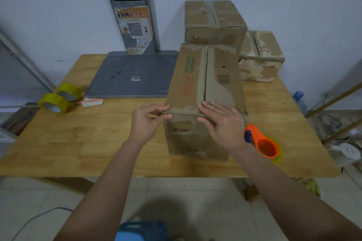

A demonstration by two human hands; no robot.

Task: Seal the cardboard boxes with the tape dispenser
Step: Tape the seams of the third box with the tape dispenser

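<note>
1. Three cardboard boxes sit on my wooden table (121, 143); all have their flaps closed, so I cannot see what is inside any of them.
2. The near box (203, 92) stands right in front of me, its centre seam running away from me; whether tape already covers that seam is hard to make out.
3. My right hand (221, 123) lies flat with straight fingers, pressing on the near top edge of this box, over the end of the seam.
4. My left hand (148, 119) is at the box's near left corner, thumb and fingers curled together at the edge; something thin seems pinched there, but it is too blurred for me to tell what.
5. The orange tape dispenser (263, 144) lies on the table just beside the box's right side, behind my right wrist, which hides part of it.
6. The far box (213, 21) stands behind the near one, with a strip of tape along its top seam.
7. The worn box (260, 56) sits to its right, partly hidden by both.
8. Two yellow tape rolls (58, 98) lie touching each other at the table's left edge.
9. A grey scale platform (131, 74) sits left of the near box; its post is cut off at the top.
</note>
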